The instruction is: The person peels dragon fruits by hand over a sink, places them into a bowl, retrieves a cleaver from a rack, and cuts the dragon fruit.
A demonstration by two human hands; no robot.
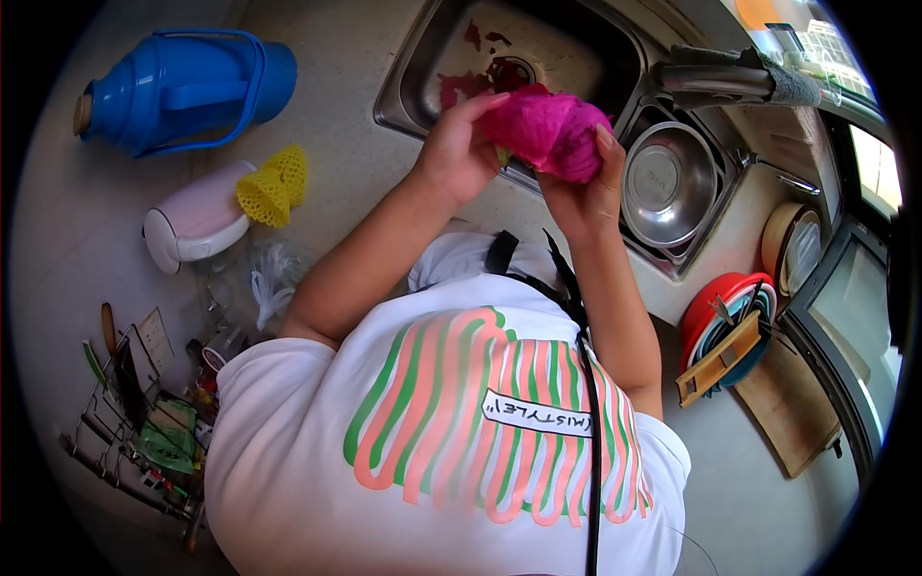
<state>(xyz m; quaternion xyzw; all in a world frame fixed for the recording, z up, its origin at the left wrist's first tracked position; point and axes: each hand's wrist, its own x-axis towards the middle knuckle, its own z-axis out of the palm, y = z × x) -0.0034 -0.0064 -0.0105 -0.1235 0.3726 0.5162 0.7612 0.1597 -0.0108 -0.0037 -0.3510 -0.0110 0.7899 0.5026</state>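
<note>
A bright pink, rounded piece of produce (pixel 549 130) is held between both hands over the near edge of the sink (pixel 408 115). My left hand (pixel 459 144) grips its left side, with the thumb and a finger along the top edge. My right hand (pixel 588 187) holds the right side, its fingers wrapped round the lower right. The surface looks layered, with a small pale green part at the lower left. Dark red peel scraps (pixel 466 88) lie in the sink basin near the drain.
A blue thermos (pixel 182 91), a white kettle (pixel 197 216) and a yellow foam net (pixel 274 185) are on the left. A steel bowl (pixel 669 182) sits in the second basin. Stacked basins (pixel 727 288) and a wooden board (pixel 789 413) stand at the right.
</note>
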